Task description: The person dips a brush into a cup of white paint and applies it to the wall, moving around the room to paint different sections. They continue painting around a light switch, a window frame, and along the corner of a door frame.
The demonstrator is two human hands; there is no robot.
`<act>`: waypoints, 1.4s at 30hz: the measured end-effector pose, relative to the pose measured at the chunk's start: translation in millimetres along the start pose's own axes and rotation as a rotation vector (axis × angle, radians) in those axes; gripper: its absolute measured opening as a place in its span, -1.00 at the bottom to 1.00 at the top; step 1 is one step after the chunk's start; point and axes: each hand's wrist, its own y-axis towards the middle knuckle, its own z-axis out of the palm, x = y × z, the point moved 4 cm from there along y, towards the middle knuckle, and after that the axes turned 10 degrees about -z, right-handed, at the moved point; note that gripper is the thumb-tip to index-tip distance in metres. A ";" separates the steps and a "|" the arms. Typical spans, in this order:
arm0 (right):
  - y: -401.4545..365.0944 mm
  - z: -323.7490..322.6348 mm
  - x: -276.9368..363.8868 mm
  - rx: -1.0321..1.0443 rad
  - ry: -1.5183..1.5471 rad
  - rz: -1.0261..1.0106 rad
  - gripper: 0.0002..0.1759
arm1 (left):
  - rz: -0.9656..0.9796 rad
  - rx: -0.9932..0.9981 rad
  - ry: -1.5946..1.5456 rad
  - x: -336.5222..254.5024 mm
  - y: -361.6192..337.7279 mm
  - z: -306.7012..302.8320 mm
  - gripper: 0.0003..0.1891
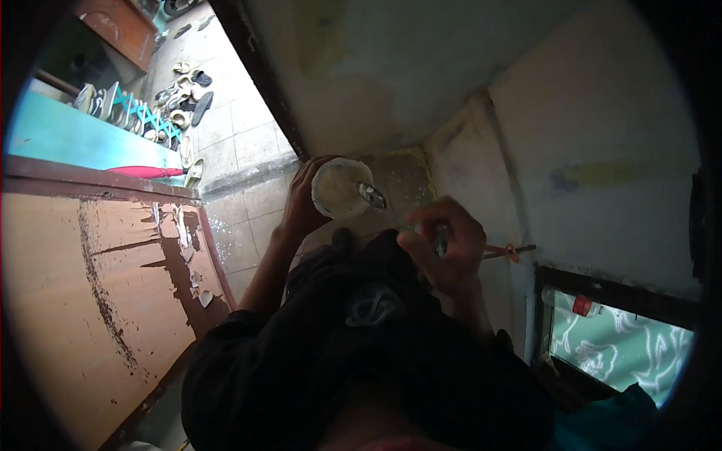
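Note:
My left hand (301,194) is wrapped round the side of a pale, round tub (322,203) with a scalloped rim, held above the floor. Inside it lies a whitish-beige content that I cannot identify. A shiny metal piece (371,195), like the bowl of a spoon, shows at the tub's right edge. To the right of the tub, apart from it, my right hand (450,244) is raised with its fingers curled and the thumb bent in. Something small and silvery (441,243) glints between those fingers, too dim to name.
Peeling brown panel door (113,278) stands at left. Beyond the doorway are several shoes (180,94) and a shoe rack (135,116). Patched walls (587,135) close in on the right, with a thin stick (519,250) and a framed opening (617,331). White specks dot the tiles (233,233).

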 end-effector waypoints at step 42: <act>-6.7 -5.4 -10.3 -0.358 -0.412 -0.065 -0.82 | 0.047 -0.046 0.369 -24.8 2.6 5.4 -0.24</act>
